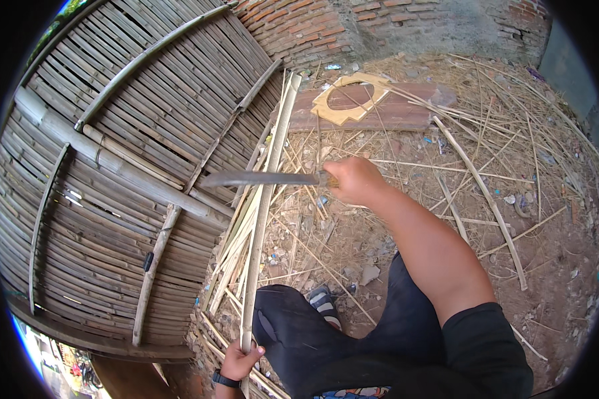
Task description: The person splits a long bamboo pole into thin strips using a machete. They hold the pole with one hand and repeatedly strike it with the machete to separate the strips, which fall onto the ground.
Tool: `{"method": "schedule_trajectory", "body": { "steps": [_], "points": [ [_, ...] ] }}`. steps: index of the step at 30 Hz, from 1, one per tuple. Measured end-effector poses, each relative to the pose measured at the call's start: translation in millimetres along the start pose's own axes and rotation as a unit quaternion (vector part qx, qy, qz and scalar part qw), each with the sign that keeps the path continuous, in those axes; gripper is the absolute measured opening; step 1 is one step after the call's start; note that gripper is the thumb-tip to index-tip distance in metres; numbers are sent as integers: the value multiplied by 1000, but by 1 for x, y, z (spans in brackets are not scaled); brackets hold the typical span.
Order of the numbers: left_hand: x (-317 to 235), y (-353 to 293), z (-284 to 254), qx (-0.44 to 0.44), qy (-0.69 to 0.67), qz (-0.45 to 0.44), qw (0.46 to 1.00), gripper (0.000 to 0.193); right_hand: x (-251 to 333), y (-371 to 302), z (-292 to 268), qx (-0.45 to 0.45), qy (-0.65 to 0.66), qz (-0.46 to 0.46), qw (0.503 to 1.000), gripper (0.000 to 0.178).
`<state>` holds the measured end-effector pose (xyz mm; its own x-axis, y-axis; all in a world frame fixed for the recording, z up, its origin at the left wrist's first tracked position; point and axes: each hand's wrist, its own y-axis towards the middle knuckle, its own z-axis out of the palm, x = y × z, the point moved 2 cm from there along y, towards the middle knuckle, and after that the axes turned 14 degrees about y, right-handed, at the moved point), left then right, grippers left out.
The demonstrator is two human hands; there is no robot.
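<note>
A: What takes up the most room?
B: A wall of weathered grey-brown bamboo slats (113, 246), filling the left. Next comes the brown dirt ground (552, 319), littered with pale sticks and straw, and at the far side a wall of red brick and grey plaster (406, 30).
A: And on the ground?
B: A flat, reddish-brown rectangular board (412, 117) lies near the brick.
A: Where's the piece being handled?
B: That's a long, pale, channel-shaped strip of split bamboo (261, 213). It slants from beside the board's left end down to the person's left knee, alongside the slatted wall.
A: Anything smaller?
B: A yellow plywood panel with a large round hole (339, 118) lies on the board. Then there's a long, dark grey metal blade (266, 178), passing across the strip in this view; I can't tell whether they touch.
A: How are the hands set?
B: The right hand (354, 179) is closed firmly around the blade's handle. The left hand (239, 362) has thumb and fingers closed around the strip near its lower end. Smallest is a black wristwatch (225, 380) on the left wrist.
</note>
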<state>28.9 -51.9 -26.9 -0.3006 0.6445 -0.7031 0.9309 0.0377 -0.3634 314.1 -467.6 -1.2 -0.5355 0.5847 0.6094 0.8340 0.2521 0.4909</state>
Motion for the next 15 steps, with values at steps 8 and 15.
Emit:
{"method": "schedule_trajectory", "body": {
  "steps": [8, 15],
  "points": [
    [-2, 13, -2, 10, -38, 0, 999, 23, 55, -4, 31, 68, -10, -237, 969, 12],
    [10, 1, -10, -6, -10, -30, 999, 22, -17, 0, -2, -91, -19, 0, 996, 16]
  ]
}}
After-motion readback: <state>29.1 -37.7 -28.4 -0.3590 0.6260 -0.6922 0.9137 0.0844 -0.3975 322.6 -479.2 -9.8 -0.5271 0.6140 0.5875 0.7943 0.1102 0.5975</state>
